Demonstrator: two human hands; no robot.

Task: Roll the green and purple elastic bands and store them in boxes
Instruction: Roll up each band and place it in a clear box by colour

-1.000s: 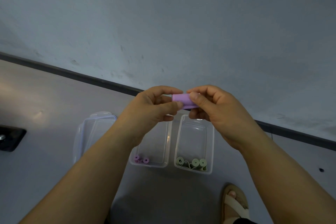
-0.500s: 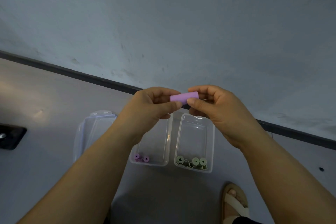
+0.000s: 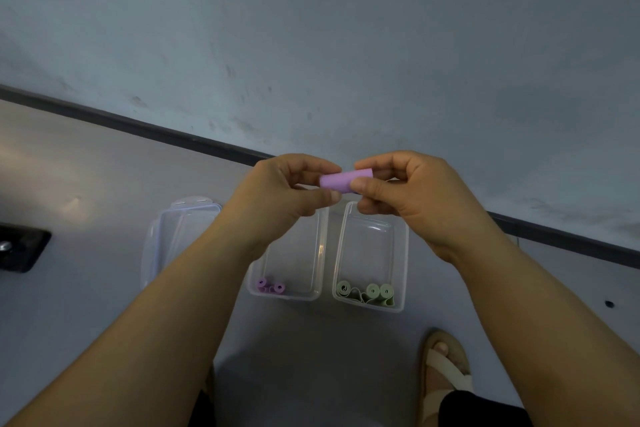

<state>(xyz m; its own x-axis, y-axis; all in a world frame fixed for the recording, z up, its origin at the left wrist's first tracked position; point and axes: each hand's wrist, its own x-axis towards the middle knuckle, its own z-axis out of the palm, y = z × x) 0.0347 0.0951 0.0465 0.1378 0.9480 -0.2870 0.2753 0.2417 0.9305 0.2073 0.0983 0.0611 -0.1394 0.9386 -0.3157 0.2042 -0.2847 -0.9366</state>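
So I've got the purple roll (image 3: 341,180) pinched between both hands, left hand (image 3: 277,198) and right hand (image 3: 412,198), above the two clear boxes (image 3: 403,253).

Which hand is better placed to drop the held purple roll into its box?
Left, probably. The left hand pinches the roll and is right above the box of purple rolls; the right hand, also pinching it, is above the box of green rolls.

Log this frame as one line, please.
left hand, right hand: pinch purple roll | left box: purple rolls | right box: green rolls
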